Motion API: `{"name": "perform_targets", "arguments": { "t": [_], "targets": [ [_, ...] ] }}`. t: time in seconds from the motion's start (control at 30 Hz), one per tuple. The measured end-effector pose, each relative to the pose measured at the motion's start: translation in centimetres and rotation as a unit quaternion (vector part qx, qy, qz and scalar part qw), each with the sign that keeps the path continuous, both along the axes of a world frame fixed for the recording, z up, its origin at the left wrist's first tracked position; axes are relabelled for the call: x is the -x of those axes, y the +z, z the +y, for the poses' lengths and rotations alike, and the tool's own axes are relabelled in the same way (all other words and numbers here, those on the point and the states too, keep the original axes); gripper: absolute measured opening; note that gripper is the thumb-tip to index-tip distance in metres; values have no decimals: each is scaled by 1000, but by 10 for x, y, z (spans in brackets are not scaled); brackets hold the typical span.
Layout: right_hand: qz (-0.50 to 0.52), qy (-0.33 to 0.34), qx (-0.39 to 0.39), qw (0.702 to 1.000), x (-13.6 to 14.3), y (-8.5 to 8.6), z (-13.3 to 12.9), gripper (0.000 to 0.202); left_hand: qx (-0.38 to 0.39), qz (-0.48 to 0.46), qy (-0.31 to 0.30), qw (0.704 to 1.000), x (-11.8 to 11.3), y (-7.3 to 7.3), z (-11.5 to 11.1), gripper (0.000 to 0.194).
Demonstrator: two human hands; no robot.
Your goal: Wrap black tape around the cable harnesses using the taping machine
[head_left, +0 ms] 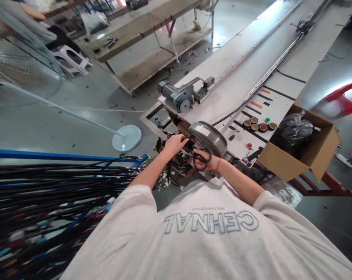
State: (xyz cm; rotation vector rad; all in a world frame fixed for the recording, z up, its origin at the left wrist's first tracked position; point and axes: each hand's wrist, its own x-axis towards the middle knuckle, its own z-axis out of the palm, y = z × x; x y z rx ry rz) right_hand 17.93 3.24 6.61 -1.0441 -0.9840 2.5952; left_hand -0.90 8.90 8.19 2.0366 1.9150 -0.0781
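Observation:
My right hand (pixel 211 162) is closed round the black-handled scissors (pixel 198 160), close to the table's near end. Beside it, my left hand (pixel 175 145) has its thumb and fingers pinched together on a thin black strip (pixel 190 137); whether this is tape or cable I cannot make out. Just beyond both hands lies a large round reel (pixel 212 139) with a white label. Under my hands is a cluttered box of dark parts (pixel 185 168), partly hidden by them.
A grey motor unit (pixel 178 95) is mounted on the long white table (pixel 237 77). Several tape rolls (pixel 254 127) lie right of the reel, near an open cardboard box (pixel 324 146). Bundled black cables (pixel 62 182) fill the left side. A fan's round base (pixel 127 138) stands on the floor.

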Motion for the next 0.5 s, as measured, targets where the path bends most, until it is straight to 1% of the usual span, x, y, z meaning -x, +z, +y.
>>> {"name": "perform_targets", "arguments": {
  "t": [0.07, 0.1, 0.13, 0.17, 0.2, 0.23, 0.27, 0.33, 0.37, 0.4, 0.43, 0.47, 0.5],
  "targets": [
    [-17, -2, -87, 996, -32, 4, -19, 61, 19, 9, -9, 1000, 1, -5, 2, 39],
    [-31, -28, -139, 989, -51, 6, -29, 61, 35, 21, -14, 999, 1, -7, 3, 41],
    [-64, -81, -193, 976, -70, 6, -36, 61, 53, 34, -20, 998, 0, -10, 4, 43],
    [-122, -141, -235, 954, -89, 3, -39, 60, 73, 45, -29, 996, -1, -13, 5, 44],
    [-200, -185, -265, 925, -105, -1, -38, 58, 93, 50, -42, 994, -1, -15, 6, 46],
    [-292, -203, -284, 890, -120, -7, -32, 54, 109, 48, -56, 991, 0, -18, 7, 47],
    [-386, -195, -294, 852, -132, -13, -23, 49, 123, 38, -69, 989, 1, -20, 7, 47],
    [-531, -131, -310, 778, -150, -22, 0, 34, 146, -1, -86, 986, 7, -24, 7, 44],
    [-573, -105, -323, 746, -155, -23, 11, 26, 158, -27, -84, 984, 12, -26, 6, 43],
    [-597, -98, -339, 721, -158, -21, 18, 22, 171, -61, -74, 981, 17, -28, 4, 43],
    [-600, -109, -357, 708, -157, -16, 23, 21, 188, -104, -58, 975, 22, -29, 1, 46],
    [-581, -128, -374, 712, -152, -9, 23, 25, 210, -156, -38, 964, 27, -29, -2, 50],
    [-540, -145, -387, 734, -143, -1, 20, 30, 238, -215, -20, 947, 30, -29, -7, 54]
  ]
}}
